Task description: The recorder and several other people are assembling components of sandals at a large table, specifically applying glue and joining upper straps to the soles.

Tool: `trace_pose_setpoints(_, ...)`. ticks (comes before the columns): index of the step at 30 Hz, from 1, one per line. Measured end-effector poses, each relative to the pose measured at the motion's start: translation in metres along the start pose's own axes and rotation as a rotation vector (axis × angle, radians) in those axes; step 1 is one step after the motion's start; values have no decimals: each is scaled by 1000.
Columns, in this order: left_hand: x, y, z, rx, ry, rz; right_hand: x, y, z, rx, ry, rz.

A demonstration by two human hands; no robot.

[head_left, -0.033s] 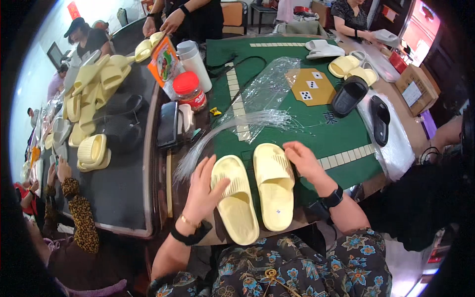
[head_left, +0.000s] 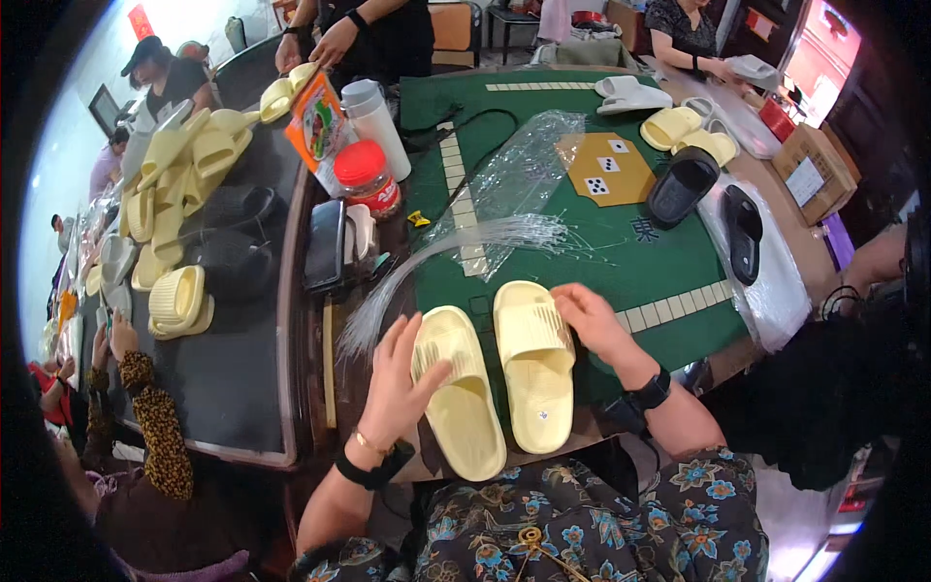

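A pair of pale yellow slide slippers lies side by side at the near edge of the green table mat, toes pointing away from me. My left hand (head_left: 396,380) is open, its fingers apart, by the ribbed strap of the left slipper (head_left: 464,412), with the thumb over that strap. Beside the strap of the right slipper (head_left: 540,388) is my right hand (head_left: 593,325), open with its fingers loosely bent; whether they touch it I cannot tell. Just beyond the slippers lies a bundle of clear plastic tag fasteners (head_left: 456,241).
A red-lidded jar (head_left: 367,179), white bottle (head_left: 376,124) and black phone (head_left: 325,244) stand or lie to the left. Black slippers (head_left: 684,186) and a cardboard box (head_left: 813,170) are at the right. Slippers pile up on the dark left table (head_left: 233,388), where other people work.
The view has shifted very slightly, moving the table things a little to the left. My right fingers are bent slightly more. Both slippers stay in place on the mat.
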State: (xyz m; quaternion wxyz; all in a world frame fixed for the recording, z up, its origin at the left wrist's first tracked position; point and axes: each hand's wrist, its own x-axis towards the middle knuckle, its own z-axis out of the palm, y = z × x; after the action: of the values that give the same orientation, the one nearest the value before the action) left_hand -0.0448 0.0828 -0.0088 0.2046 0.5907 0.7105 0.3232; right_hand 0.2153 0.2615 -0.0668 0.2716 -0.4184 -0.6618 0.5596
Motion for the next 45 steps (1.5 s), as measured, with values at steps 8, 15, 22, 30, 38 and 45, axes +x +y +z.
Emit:
trace_pose_setpoints(8, -22, -2, 45, 65, 134, 40, 3, -26, 16, -260, -39, -135)
trace_pose_setpoints(15, -32, -1, 31, -4, 164, 13, 85, -21, -68, -775, 442, -36)
trace_pose_setpoints(22, -37, -5, 27, 4, 168, 12, 109, -24, -77, -978, 399, -22)
trace_pose_setpoints(30, -34, -7, 24, -1, 210, 17, 95, -110, -114, -418, 915, -607)
trace_pose_setpoints(38, -26, 29, 11, -353, 176, -95, 27, -132, -65, -301, 649, -661)
trace_pose_setpoints(45, -14, 46, 10, -1074, -262, -365, -51, -91, 18, -625, -268, -836)
